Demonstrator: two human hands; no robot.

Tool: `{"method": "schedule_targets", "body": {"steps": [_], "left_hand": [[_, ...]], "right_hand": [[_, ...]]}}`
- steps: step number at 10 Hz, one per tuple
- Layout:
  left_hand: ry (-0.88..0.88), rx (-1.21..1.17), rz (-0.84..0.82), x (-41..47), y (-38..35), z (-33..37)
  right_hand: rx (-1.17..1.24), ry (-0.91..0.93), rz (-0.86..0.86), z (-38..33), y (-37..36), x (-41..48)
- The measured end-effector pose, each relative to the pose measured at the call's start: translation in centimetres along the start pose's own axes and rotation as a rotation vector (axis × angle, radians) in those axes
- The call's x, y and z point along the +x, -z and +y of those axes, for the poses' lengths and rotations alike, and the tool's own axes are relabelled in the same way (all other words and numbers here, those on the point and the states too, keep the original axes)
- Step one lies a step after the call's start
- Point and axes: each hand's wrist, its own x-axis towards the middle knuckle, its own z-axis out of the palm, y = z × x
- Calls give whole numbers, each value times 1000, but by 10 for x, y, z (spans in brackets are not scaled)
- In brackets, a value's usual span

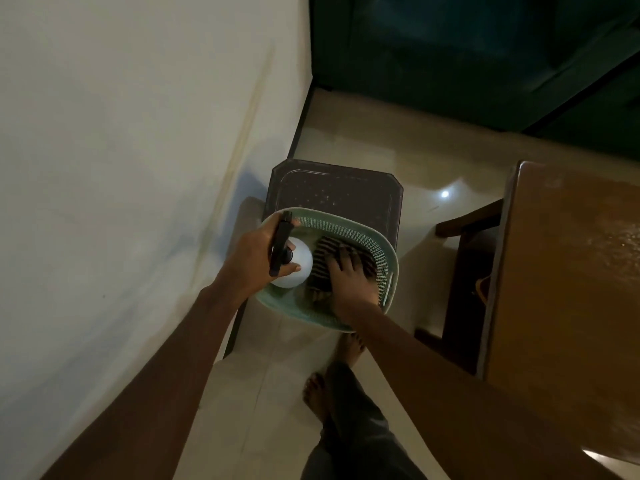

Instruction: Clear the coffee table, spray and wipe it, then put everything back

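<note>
A pale green plastic basket (384, 251) rests on a dark plastic stool (332, 188) next to the wall. My left hand (254, 256) is shut on a white spray bottle (299, 265) by its black trigger head, held upright in the basket's left side. My right hand (349, 280) lies flat on a dark striped cloth (323, 263) in the basket's right side, fingers spread over it. The wooden coffee table (568, 289) stands at the right, its glossy top seen only in part.
A white wall (121, 168) runs along the left. A dark green sofa (485, 57) fills the top. Pale floor tiles (433, 150) lie between stool, sofa and table. My bare feet (332, 368) stand just below the basket.
</note>
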Motion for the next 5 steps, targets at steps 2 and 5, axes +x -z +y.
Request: {"method": "schedule_targets", "body": {"steps": [2, 5], "left_hand": [[140, -26, -114, -7, 6, 0], [110, -39, 107, -46, 41, 31]], "right_hand": [[69, 29, -39, 6, 14, -11], [225, 40, 411, 3, 59, -70]]}}
